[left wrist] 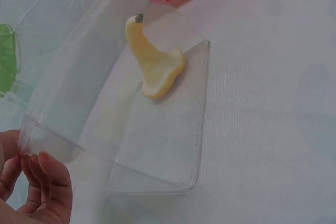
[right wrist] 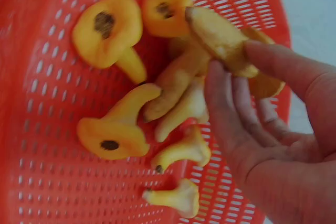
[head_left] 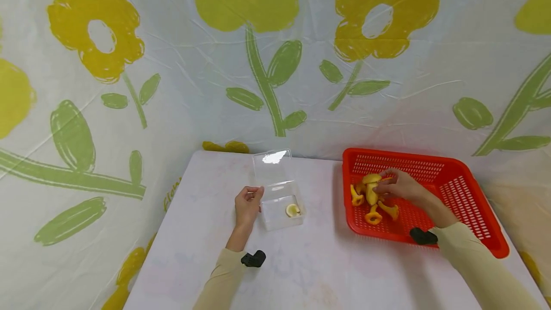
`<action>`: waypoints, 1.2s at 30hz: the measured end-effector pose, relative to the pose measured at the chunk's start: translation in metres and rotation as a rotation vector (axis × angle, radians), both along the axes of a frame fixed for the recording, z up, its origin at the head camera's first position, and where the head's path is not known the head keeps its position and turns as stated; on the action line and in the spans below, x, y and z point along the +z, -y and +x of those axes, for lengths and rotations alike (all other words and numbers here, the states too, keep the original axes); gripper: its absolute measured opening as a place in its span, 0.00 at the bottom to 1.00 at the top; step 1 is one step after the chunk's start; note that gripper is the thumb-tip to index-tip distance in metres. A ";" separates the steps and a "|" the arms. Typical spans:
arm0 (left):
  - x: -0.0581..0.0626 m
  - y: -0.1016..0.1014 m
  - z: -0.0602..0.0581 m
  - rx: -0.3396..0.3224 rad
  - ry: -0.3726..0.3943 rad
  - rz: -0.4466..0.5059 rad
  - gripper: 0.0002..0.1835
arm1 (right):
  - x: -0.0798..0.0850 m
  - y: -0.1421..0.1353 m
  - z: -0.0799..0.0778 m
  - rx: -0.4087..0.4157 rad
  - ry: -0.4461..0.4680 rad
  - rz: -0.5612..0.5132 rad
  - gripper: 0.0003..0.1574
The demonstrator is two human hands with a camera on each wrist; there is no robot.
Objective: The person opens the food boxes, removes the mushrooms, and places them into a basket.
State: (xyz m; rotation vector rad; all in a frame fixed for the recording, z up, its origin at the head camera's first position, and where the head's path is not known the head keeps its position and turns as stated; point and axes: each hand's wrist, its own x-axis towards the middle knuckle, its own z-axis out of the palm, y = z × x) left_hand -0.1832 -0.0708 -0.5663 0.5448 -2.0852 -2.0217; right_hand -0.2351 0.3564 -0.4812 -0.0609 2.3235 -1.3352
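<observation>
In the left wrist view, my left hand (left wrist: 47,184) pinches the rim of a clear plastic box (left wrist: 149,174) between thumb and fingers. Inside the box lies one pale yellow mushroom (left wrist: 152,69) with a dark stem tip. The box's hinged lid (head_left: 272,169) stands raised at the back in the head view. Over the red basket (head_left: 452,169), my right hand (head_left: 402,186) pinches a yellow mushroom (right wrist: 223,43) between thumb and fingertips. Several more yellow mushrooms (right wrist: 107,32) lie below it on the basket floor, some with dark spots on their caps.
Both box and basket stand on a table covered in pale cloth (head_left: 310,271), the basket at the right. A hanging cloth (head_left: 185,85) printed with yellow flowers rises behind and to the left of the table.
</observation>
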 end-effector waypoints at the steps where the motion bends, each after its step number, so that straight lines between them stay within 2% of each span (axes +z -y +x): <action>1: 0.000 -0.001 0.001 0.001 0.000 -0.001 0.10 | -0.001 -0.001 0.000 0.007 0.014 0.018 0.36; 6: -0.002 -0.003 0.003 0.007 -0.004 0.003 0.10 | -0.002 -0.001 0.002 0.046 0.070 0.129 0.33; 9: -0.001 -0.004 0.006 0.009 -0.002 0.004 0.09 | -0.001 0.001 0.002 0.044 0.104 0.138 0.34; 11: -0.001 -0.005 0.007 0.013 -0.006 0.005 0.09 | -0.002 0.002 0.003 0.048 0.124 0.138 0.36; 17: 0.000 -0.007 0.012 0.020 -0.002 0.001 0.09 | -0.006 0.001 0.007 0.105 0.155 0.230 0.43; 24: 0.000 -0.008 0.016 0.026 -0.003 0.002 0.09 | 0.001 0.000 0.012 0.116 0.068 0.326 0.38; 31: 0.001 -0.009 0.020 0.035 0.009 0.005 0.09 | 0.019 0.017 0.021 0.105 -0.045 0.252 0.25; 36: 0.002 -0.010 0.024 0.041 0.019 -0.007 0.10 | 0.028 0.030 0.025 0.125 -0.140 0.231 0.23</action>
